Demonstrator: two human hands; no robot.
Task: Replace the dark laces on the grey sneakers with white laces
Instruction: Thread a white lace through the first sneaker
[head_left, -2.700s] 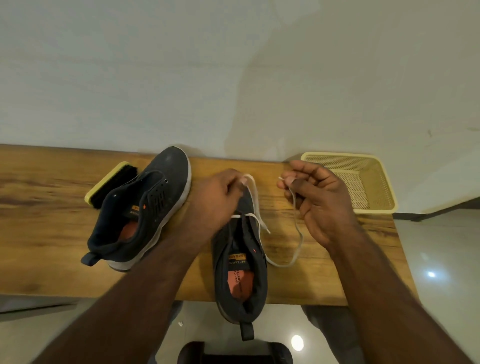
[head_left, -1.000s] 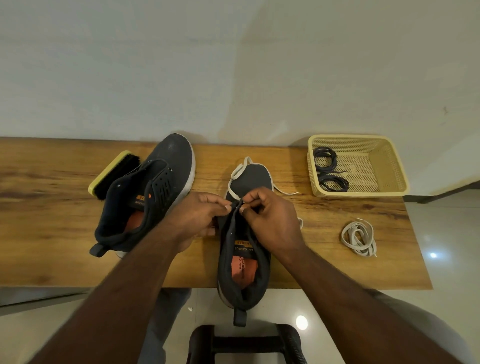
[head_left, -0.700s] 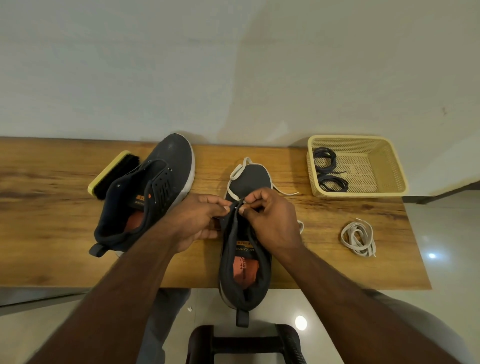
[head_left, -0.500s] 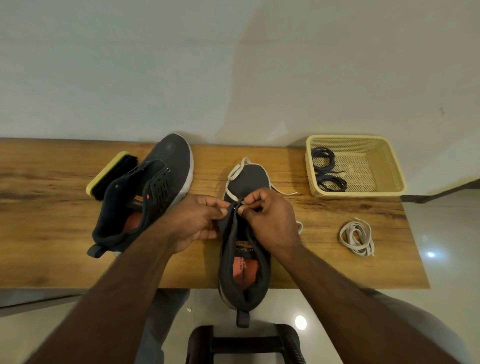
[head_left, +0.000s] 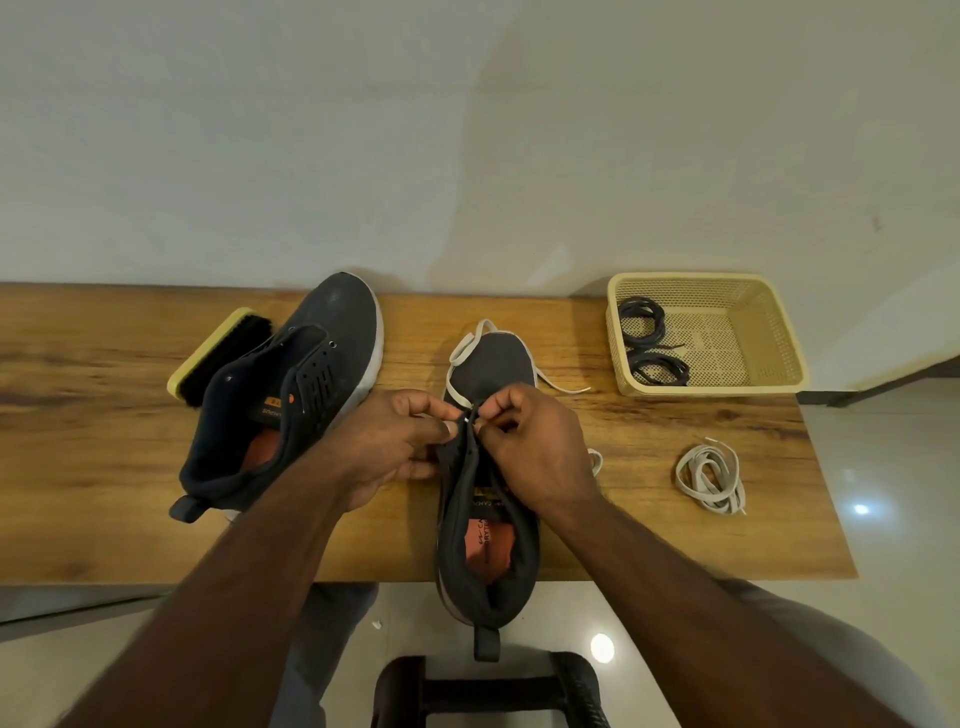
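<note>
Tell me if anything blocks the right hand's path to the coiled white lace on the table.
Nothing visible does. The right hand is at the near sneaker; the coiled white lace lies to its right with only bare table between them.

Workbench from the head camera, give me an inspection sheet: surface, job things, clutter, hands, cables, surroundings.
Surface: wooden bench, against a pale wall.
Job's things: near sneaker, heel past the bench's front edge, white lace looped round its toe; second sneaker unlaced; spare white lace coiled on the bench; dark laces coiled in the basket.
Clutter: shoe brush behind the second sneaker.
Hands: left hand and right hand pinch at the near sneaker's eyelets.
Cables: nothing seen.
Surroundings: tiled floor, dark stool below.
</note>
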